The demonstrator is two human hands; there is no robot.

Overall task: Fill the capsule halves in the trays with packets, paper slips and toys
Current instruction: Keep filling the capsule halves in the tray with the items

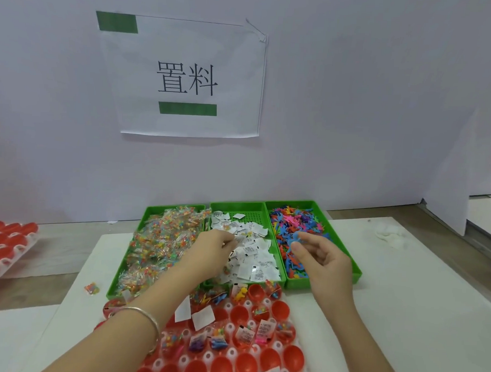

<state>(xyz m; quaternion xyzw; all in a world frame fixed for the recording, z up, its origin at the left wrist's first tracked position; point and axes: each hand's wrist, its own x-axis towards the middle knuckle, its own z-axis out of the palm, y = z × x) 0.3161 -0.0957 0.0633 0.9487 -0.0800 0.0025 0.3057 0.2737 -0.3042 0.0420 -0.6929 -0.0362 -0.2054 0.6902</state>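
White-covered counter (401,319) carries three green plastic bins (356,270) of clear bead packets (163,238), white paper slips (259,259), coloured plastic toys (290,220); red capsule halves (246,366) fill the near white tray (267,301), several loaded; left hand (213,249) curls onto the slips, grasp indeterminate; right hand (325,262) pinches a blue toy figure (296,238) over its bin.

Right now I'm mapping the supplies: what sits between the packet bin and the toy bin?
In the head view, the green bin of paper slips sits between them; the left hand pinches slips there.
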